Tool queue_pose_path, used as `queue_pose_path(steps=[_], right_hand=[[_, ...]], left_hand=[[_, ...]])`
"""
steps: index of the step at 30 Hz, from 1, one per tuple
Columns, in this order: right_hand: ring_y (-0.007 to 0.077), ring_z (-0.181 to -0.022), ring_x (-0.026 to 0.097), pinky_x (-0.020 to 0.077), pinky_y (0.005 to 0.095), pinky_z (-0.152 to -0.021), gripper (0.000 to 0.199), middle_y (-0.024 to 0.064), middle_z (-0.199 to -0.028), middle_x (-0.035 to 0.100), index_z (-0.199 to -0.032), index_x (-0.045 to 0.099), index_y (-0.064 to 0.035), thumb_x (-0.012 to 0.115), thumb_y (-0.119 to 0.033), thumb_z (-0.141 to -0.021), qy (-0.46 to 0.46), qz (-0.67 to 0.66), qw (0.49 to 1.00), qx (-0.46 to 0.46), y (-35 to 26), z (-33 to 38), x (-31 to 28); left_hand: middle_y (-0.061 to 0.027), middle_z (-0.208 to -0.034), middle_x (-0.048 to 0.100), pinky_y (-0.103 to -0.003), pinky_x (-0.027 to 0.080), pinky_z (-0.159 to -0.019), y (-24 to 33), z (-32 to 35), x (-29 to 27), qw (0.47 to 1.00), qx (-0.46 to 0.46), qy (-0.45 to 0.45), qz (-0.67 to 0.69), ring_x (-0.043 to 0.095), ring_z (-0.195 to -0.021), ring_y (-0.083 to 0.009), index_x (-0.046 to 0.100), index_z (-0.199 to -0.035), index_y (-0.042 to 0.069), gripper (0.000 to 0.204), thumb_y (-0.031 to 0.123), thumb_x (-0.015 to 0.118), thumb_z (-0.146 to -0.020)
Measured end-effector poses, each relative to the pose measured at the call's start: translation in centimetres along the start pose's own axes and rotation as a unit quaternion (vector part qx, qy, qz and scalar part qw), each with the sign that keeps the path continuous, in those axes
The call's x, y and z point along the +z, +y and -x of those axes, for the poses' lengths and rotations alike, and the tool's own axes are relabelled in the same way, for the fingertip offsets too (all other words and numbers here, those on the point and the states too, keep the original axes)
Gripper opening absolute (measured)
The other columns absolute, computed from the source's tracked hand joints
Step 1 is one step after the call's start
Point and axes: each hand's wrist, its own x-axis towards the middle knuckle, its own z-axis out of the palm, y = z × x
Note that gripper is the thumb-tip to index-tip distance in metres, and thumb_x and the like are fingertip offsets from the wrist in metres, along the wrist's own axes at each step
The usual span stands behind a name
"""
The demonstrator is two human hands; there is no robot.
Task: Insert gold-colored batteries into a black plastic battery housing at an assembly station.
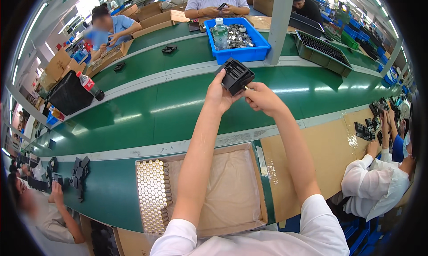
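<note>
Above the green conveyor, my left hand (pixel 217 94) is closed round the side of a black plastic battery case (pixel 238 76), its slotted open face turned up. My right hand (pixel 264 98) is at the case's lower right corner, its fingers pinched together. A small brass-coloured piece (pixel 246 87) shows between those fingertips and the case; its kind is too small to make out. Below my forearms lies a shallow cardboard box (pixel 223 189) lined with brown paper. Upright cylindrical batteries (pixel 153 184) stand packed in rows along its left side.
Beyond the conveyor (pixel 178 105) stands a blue bin (pixel 240 54) of small metal parts with a clear bottle (pixel 220 34) in it. A post (pixel 281 24), a grey-green crate (pixel 323 53) and a cola bottle (pixel 90 85) are nearby. Co-workers sit on both sides and opposite.
</note>
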Motion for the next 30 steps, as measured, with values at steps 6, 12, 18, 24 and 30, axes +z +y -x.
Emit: queue_pose_path(steps=[6, 12, 18, 24, 30], right_hand=[[0.0078, -0.067, 0.052, 0.0399, 0.0204, -0.055, 0.031, 0.0036, -0.083, 0.064, -0.117, 0.071, 0.003, 0.071, -0.024, -0.102, 0.005, 0.033, 0.999, -0.035, 0.1, 0.0, -3.2], [0.008, -0.072, 0.053, 0.0408, 0.0199, -0.058, 0.032, 0.0037, -0.088, 0.068, -0.12, 0.074, 0.0011, 0.071, -0.026, -0.104, 0.074, -0.022, 0.993, -0.092, -1.0, 0.8, -4.5], [0.0081, -0.073, 0.054, 0.0415, 0.0194, -0.058, 0.028, 0.0058, -0.096, 0.072, -0.12, 0.076, -0.0011, 0.072, -0.024, -0.104, 0.122, -0.036, 0.988, -0.085, -0.4, 0.3, -2.5], [0.009, -0.075, 0.059, 0.0438, 0.0195, -0.06, 0.029, 0.0086, -0.099, 0.075, -0.121, 0.077, 0.0005, 0.075, -0.022, -0.103, 0.133, -0.018, 0.988, -0.073, 2.5, -1.6, -0.8], [0.0118, -0.076, 0.062, 0.0489, 0.025, -0.063, 0.029, 0.0078, -0.092, 0.076, -0.112, 0.081, 0.0009, 0.079, -0.024, -0.098, 0.159, 0.034, 0.98, -0.115, 3.9, -3.5, 2.2]], left_hand=[[-0.0228, -0.12, 0.072, -0.049, 0.061, -0.085, -0.1, -0.7, -0.6, 0.992, 0.071, 0.095, -0.034, 0.072, -0.099, -0.0307, 0.056, -0.142, 0.001, 0.049, 0.035, 0.058, -0.107], [-0.0256, -0.125, 0.067, -0.053, 0.062, -0.083, 0.6, 0.4, 0.2, 0.983, 0.067, 0.117, -0.125, 0.072, -0.1, -0.0323, 0.048, -0.148, 0.001, 0.053, 0.03, 0.062, -0.106], [-0.0265, -0.13, 0.062, -0.054, 0.06, -0.089, 0.1, 1.8, 0.2, 0.916, 0.038, 0.109, -0.385, 0.071, -0.107, -0.0351, 0.037, -0.153, 0.001, 0.067, 0.03, 0.068, -0.101], [-0.0245, -0.132, 0.06, -0.049, 0.06, -0.094, 0.2, 1.7, -1.8, 0.738, 0.058, 0.086, -0.666, 0.07, -0.112, -0.0381, 0.034, -0.157, 0.004, 0.09, 0.035, 0.083, -0.088], [-0.0212, -0.144, 0.058, -0.044, 0.057, -0.1, 5.4, 1.9, -4.6, 0.588, -0.012, -0.027, -0.808, 0.069, -0.114, -0.0387, 0.046, -0.154, 0.006, 0.102, 0.038, 0.097, -0.071]])
